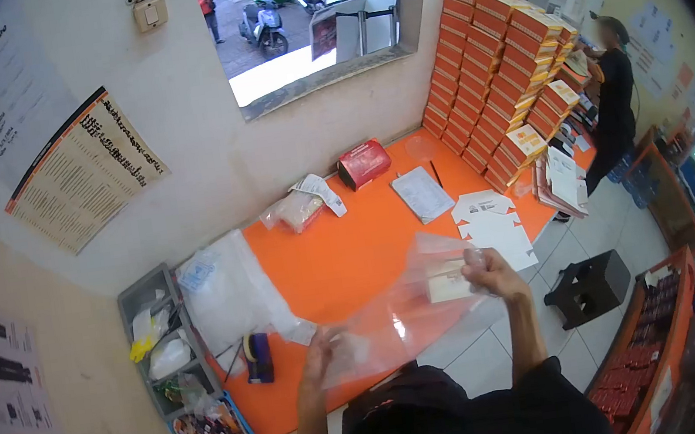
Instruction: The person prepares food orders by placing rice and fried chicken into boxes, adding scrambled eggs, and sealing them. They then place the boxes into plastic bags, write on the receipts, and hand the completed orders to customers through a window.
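Observation:
A clear plastic bag [388, 321] is stretched between my two hands above the orange table [327, 263]. My left hand [320, 354] is closed on its left end. At the upper right of the bag, my right hand [494, 274] pinches the other end. A pale, flat item [448, 281] shows through or beside the plastic near my right hand; what it is cannot be made out. To the left lies a pile of clear plastic bags [234, 289], with a blue tape dispenser [259, 358] below it.
Orange boxes [469, 69] are stacked at the back right. A grey tray [195, 360] and a blue basket [213, 428] line the left edge. A notebook [423, 194] and red packet [364, 164] lie behind. A black stool [587, 289] and another person [615, 94] are to the right.

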